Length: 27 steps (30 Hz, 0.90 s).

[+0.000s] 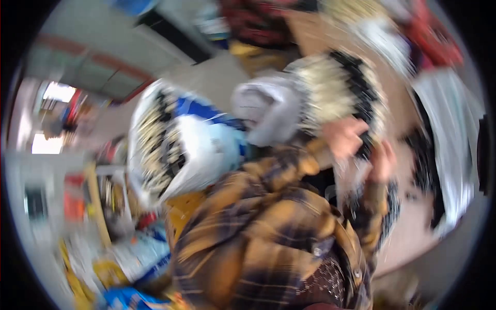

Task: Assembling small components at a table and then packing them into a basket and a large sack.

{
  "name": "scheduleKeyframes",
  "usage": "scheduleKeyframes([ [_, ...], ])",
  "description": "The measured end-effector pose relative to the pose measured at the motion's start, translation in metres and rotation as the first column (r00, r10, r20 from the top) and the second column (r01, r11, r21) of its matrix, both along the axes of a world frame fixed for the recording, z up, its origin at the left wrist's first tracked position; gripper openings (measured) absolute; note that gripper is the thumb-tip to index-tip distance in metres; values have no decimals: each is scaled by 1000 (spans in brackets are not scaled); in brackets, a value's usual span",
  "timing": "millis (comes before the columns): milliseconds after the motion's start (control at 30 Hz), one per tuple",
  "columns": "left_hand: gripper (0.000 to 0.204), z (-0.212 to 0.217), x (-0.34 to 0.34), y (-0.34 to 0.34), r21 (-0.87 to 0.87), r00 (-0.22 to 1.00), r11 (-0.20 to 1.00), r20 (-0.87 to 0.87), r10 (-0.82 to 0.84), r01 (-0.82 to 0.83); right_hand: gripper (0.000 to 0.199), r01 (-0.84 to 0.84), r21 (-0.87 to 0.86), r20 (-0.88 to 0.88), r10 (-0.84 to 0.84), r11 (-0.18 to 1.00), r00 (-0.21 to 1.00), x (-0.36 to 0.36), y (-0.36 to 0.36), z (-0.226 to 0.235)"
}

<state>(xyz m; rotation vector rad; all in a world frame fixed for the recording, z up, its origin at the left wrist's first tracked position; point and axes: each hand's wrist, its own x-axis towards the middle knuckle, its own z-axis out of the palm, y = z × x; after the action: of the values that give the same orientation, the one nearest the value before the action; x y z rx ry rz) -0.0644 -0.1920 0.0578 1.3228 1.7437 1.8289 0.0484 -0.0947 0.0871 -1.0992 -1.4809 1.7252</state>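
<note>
"Head view, and it's a blurry one! Where are the hands?"

"Left hand point(343, 137), fingers bent, at the near edge of the cream-and-black pile point(328, 88)! Right hand point(381, 163) just beside it, on the right!"

"And the grip?"

"Can't tell on either: the smear hides what's between the fingers."

"The pile itself?"

"Beyond the hands, right up against a white bag point(268, 106); inside it or beside it, I can't say. Over left, a white-and-blue sack point(206, 147) gapes, cream and black showing in its mouth! Right, a silvery sheet point(454, 139) by the pinkish table point(411, 219)!"
</note>
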Motion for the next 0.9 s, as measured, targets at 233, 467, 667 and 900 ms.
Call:
scheduleKeyframes([
  [233,35,1,-22,28,-152,678,878,-699,230,-455,14,-83,264,35,76,961,996,2,12,-16],
  [467,39,1,-23,50,-310,765,864,-632,124,-396,19,176,571,-29,-195,802,980,34,39,-20],
  [667,60,-13,-17,61,-239,635,883,-768,82,-403,34,-187,918,270,-204,350,941,50,-5,-20],
  [900,48,9,66,142,-250,681,946,-658,-321,205,31,42,718,331,-394,695,857,151,37,-43],
])
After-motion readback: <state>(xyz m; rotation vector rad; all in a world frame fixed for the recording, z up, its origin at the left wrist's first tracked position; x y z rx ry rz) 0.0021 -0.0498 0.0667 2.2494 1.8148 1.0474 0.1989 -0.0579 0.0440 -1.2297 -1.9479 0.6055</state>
